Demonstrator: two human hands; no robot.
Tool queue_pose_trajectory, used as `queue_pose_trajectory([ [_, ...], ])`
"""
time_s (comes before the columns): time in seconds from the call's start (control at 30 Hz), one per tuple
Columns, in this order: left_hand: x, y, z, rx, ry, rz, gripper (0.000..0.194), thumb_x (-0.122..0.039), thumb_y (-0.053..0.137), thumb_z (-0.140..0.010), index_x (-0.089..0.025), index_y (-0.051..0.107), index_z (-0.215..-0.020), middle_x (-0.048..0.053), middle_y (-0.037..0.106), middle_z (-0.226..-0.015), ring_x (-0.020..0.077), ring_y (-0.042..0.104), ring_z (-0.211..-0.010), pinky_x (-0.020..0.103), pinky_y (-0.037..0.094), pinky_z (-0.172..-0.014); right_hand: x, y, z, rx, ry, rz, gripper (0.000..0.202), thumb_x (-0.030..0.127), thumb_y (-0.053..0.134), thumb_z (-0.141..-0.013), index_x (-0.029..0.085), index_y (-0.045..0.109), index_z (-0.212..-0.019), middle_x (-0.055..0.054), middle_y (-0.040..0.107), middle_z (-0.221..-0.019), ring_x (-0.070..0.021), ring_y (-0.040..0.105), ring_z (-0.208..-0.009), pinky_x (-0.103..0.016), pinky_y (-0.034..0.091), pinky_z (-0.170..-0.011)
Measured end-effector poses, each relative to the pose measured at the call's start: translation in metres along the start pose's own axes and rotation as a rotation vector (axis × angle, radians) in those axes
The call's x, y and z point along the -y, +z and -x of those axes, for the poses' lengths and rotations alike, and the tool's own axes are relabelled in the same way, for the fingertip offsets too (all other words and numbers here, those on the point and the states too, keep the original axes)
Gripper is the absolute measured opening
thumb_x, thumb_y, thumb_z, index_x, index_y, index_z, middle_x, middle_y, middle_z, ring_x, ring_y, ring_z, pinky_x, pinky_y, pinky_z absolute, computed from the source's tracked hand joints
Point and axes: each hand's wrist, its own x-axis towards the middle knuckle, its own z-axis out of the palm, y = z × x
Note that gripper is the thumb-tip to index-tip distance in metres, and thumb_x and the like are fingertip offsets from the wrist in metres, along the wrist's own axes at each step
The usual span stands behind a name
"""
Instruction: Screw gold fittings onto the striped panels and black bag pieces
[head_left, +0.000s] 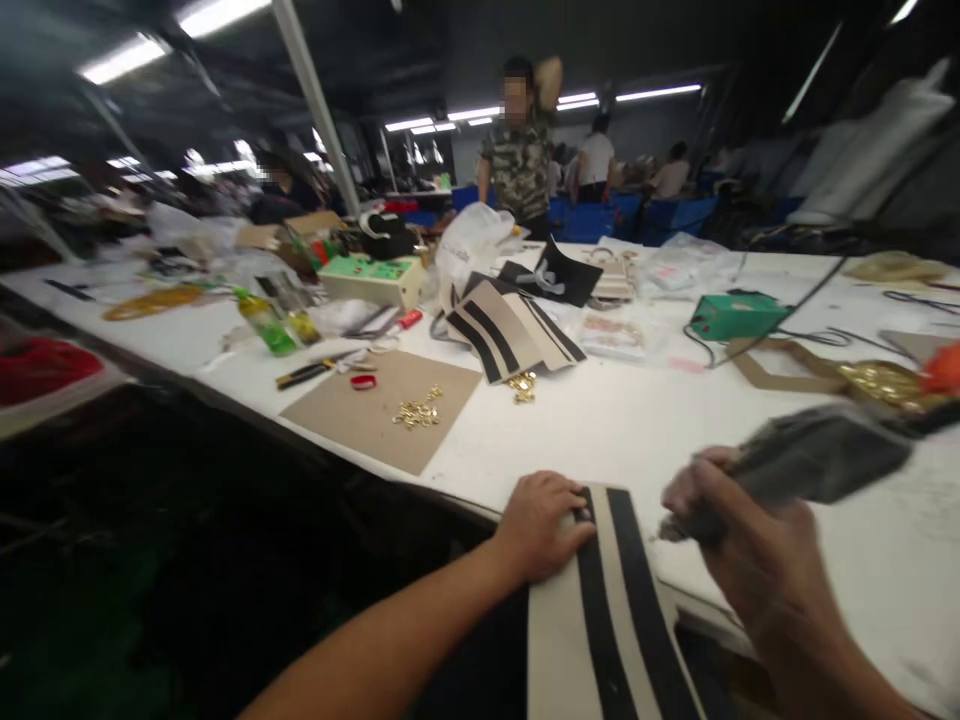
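A cream panel with black stripes hangs over the table's near edge toward me. My left hand grips its upper left edge, with the thumb lying over a black stripe. To the right, my right hand is closed round a dark grey power tool, held above the tabletop and apart from the panel. Motion blurs the tool, so its exact kind is unclear. Beyond my left hand, small gold metal pieces lie on a brown board.
More striped panels lie on the white table, beside a green box with cables. A green-capped bottle and a pale green machine stand further left. Gold parts fill a tray at right. A person stands across the table.
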Motion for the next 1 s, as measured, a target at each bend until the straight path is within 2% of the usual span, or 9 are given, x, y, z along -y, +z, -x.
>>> queue_pose_trajectory([
  [0.13, 0.006, 0.002, -0.005, 0.03, -0.023, 0.087, 0.025, -0.036, 0.078, -0.089, -0.025, 0.075, -0.112, 0.006, 0.076, -0.128, 0.0289, 0.062, -0.126, 0.051, 0.044, -0.111, -0.033, 0.009, -0.011, 0.09, 0.045, 0.109, 0.026, 0.037, 0.087, -0.084, 0.02, 0.067, -0.087, 0.002, 0.062, -0.062, -0.0166, 0.062, -0.058, -0.028, 0.053, -0.056],
  [0.2, 0.005, 0.003, -0.004, 0.029, -0.01, 0.054, 0.024, -0.037, 0.076, -0.09, -0.025, 0.075, -0.112, 0.005, 0.075, -0.128, 0.028, 0.062, -0.127, 0.05, 0.044, -0.111, -0.047, 0.017, -0.016, 0.127, 0.042, 0.12, 0.025, 0.037, 0.084, -0.086, 0.02, 0.067, -0.086, 0.002, 0.061, -0.062, -0.0164, 0.061, -0.056, -0.027, 0.05, -0.052],
  [0.4, 0.003, 0.001, -0.005, 0.021, 0.016, 0.003, 0.026, -0.038, 0.073, -0.094, -0.024, 0.073, -0.115, 0.005, 0.075, -0.127, 0.0259, 0.061, -0.128, 0.047, 0.045, -0.11, -0.074, 0.022, -0.02, 0.13, 0.04, 0.119, 0.025, 0.037, 0.083, -0.088, 0.021, 0.064, -0.083, 0.004, 0.058, -0.06, -0.0152, 0.058, -0.053, -0.028, 0.051, -0.052],
  [0.67, 0.005, 0.003, -0.006, 0.043, 0.019, 0.005, 0.024, -0.038, 0.07, -0.095, -0.024, 0.072, -0.114, 0.003, 0.074, -0.13, 0.0253, 0.06, -0.129, 0.046, 0.043, -0.112, -0.087, 0.02, -0.02, 0.133, 0.026, 0.185, 0.026, 0.038, 0.081, -0.09, 0.022, 0.064, -0.079, 0.004, 0.059, -0.06, -0.0158, 0.059, -0.054, -0.029, 0.052, -0.055],
  [1.0, 0.004, 0.002, -0.009, 0.065, 0.01, 0.0, 0.023, -0.038, 0.069, -0.095, -0.024, 0.072, -0.113, 0.004, 0.073, -0.13, 0.0261, 0.059, -0.13, 0.047, 0.043, -0.112, -0.093, 0.018, -0.019, 0.174, 0.027, 0.237, 0.024, 0.039, 0.078, -0.091, 0.024, 0.063, -0.08, 0.002, 0.061, -0.061, -0.0179, 0.059, -0.053, -0.033, 0.05, -0.053],
])
